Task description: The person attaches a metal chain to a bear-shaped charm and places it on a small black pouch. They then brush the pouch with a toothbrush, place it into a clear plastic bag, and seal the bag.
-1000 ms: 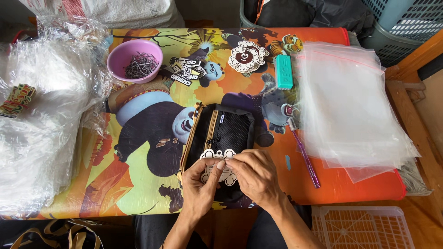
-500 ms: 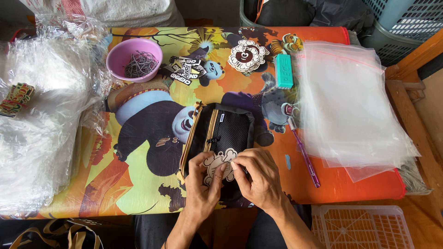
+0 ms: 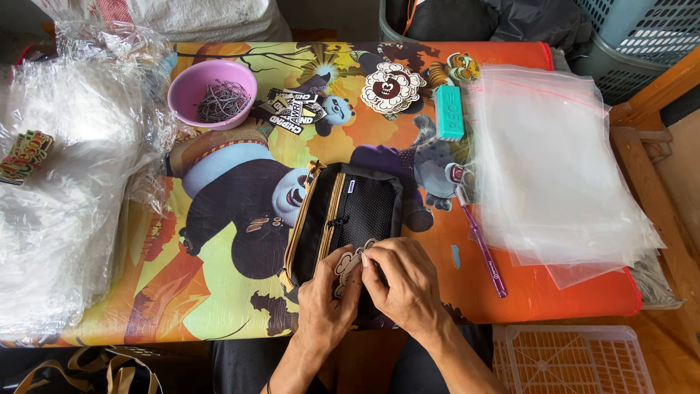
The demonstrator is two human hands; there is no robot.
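Note:
A black zip pouch (image 3: pixel 346 215) with a tan edge and mesh panel lies at the near middle of a small table with a colourful cartoon top (image 3: pixel 233 292). Both hands meet over its near end. My left hand (image 3: pixel 327 299) and my right hand (image 3: pixel 405 281) pinch a small flat white cut-out charm (image 3: pixel 348 264) between their fingertips, just above the pouch. Most of the charm is hidden by the fingers.
A pink bowl (image 3: pixel 211 91) of small metal chains sits far left. Loose charms (image 3: pixel 390 87), a teal block (image 3: pixel 450 111), a purple toothbrush (image 3: pixel 481 244) and a stack of clear zip bags (image 3: pixel 554 160) lie to the right. Crumpled plastic bags (image 3: pixel 65 182) fill the left. A white crate (image 3: pixel 576 361) stands below.
The hands have drawn slightly toward me with the charm, the fingers closing more tightly around it. Nothing else on the table moved.

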